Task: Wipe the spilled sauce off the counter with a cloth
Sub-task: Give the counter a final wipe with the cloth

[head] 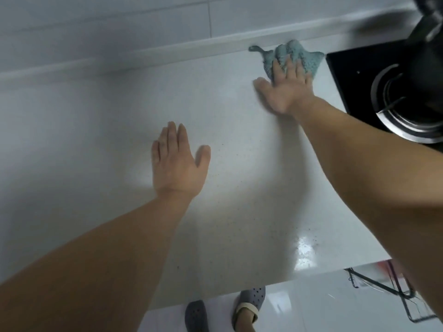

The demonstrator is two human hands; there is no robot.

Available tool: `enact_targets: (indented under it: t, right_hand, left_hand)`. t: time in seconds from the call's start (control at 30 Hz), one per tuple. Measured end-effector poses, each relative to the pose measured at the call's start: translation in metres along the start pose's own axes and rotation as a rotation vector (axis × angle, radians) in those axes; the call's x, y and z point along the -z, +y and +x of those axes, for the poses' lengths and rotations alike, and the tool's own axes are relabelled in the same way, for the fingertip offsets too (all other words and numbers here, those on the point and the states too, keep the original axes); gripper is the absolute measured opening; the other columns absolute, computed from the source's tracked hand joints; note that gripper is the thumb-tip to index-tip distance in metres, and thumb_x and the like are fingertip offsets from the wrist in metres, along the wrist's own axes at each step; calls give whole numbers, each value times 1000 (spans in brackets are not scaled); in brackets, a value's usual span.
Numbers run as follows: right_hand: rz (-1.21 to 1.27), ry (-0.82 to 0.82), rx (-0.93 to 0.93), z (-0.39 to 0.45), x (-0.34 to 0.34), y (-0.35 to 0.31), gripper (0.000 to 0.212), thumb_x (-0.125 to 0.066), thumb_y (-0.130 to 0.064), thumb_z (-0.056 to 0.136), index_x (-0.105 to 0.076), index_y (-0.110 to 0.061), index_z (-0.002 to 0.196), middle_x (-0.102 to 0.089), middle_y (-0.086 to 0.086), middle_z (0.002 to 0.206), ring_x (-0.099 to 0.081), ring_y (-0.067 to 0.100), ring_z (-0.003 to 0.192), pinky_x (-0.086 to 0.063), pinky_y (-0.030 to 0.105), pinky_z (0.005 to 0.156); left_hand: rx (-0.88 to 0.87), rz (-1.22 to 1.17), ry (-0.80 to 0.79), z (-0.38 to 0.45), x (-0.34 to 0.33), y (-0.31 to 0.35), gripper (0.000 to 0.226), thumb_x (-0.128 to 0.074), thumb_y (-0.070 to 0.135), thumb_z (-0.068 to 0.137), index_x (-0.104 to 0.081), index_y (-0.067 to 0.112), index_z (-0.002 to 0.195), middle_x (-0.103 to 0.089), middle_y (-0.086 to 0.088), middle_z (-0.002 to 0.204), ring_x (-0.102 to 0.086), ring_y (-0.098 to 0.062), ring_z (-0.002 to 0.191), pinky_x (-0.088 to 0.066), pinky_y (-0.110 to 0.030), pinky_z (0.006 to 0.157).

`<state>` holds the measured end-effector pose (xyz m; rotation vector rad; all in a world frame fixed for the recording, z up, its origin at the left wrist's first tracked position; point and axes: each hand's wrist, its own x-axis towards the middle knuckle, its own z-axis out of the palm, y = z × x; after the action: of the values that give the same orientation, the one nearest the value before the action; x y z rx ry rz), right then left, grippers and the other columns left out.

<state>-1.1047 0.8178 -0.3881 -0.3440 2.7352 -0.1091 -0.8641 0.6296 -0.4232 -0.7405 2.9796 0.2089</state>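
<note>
White counter [96, 130], right hand [285, 92] flat on teal cloth [294, 57], no legible writing.

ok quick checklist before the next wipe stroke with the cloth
1. Cloth under right hand: ok, the fingers press it flat on the counter.
2. Left hand out of the wiping path: ok, open and well left of the cloth.
3. Cloth clear of the stove: ok, but close beside its edge.
4. Sauce left to wipe: cannot tell; only small specks show.
5. Wet patch near the front edge: not ok, unwiped.
</note>
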Motion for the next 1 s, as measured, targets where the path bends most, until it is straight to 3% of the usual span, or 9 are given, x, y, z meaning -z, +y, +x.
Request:
enact_targets:
  t: [0.1,0.23,0.3,0.37,0.53,0.6,0.8,0.87,1.0]
  right_hand:
    - [40,-10,-28,-23,-8,-22,93,-13,-78,99,5,-22,171,16,13,177,17,37,162,11,58,129]
    - [-67,-87,450,-87,-42,-64,84,-17,-71,105,2,-24,171,16,8,178,20,31,162,15,53,129]
    - [-106,-90,540,-100,-49,-47,78,-18,-68,107,0,-26,171,14,5,178,19,27,163,14,50,130]
    - [-92,-45,435,-93,-40,-13,78,-19,-69,107,1,-29,171,12,5,179,16,26,164,11,48,131]
    - [56,62,-81,-101,-31,77,85,-19,-72,103,-2,-24,172,11,11,178,13,31,164,9,51,131]
    - [82,40,-65,-126,-44,61,87,-18,-72,102,-2,-23,172,11,12,178,14,33,164,9,53,131]
    - [-57,-55,454,-231,-101,-4,82,-20,-71,105,-1,-27,171,12,4,179,19,27,163,14,50,130]
    - [-26,-32,390,-241,-103,21,79,-20,-71,106,-2,-29,171,10,3,179,16,24,164,12,47,131]
    - [33,62,6,-258,-95,110,80,-20,-69,107,-2,-26,172,9,9,179,13,28,164,10,47,132]
  left_hand:
    - [-6,12,-3,0,0,0,81,-21,64,100,-13,14,163,-6,-8,171,-3,-23,158,-3,-46,128]
    - [-1,-3,19,1,-3,-1,79,-27,62,100,-18,13,162,-12,-10,171,-9,-26,157,-8,-48,127]
    - [-24,-20,38,-1,-4,-1,76,-29,60,100,-21,16,162,-15,-11,170,-11,-27,156,-10,-49,127]
    - [-37,-38,63,-1,-4,-3,73,-31,59,100,-23,20,162,-16,-11,170,-12,-26,156,-10,-49,127]
    - [-52,-72,104,-2,-7,-3,71,-36,55,98,-28,20,160,-19,-13,169,-15,-28,156,-10,-49,126]
    - [-60,-59,110,0,-9,-4,71,-35,54,98,-30,18,159,-20,-16,168,-17,-30,155,-11,-49,125]
    - [-200,-112,78,-8,-8,-4,65,-31,47,106,-25,11,161,-22,-13,168,-19,-29,155,-10,-45,127]
    - [-314,-144,61,-17,-9,-7,65,-33,44,106,-28,9,160,-25,-14,167,-22,-30,155,-13,-45,127]
    - [-420,-194,8,-61,-9,-10,69,-31,50,103,-33,9,158,-28,-14,166,-24,-29,154,-16,-42,127]
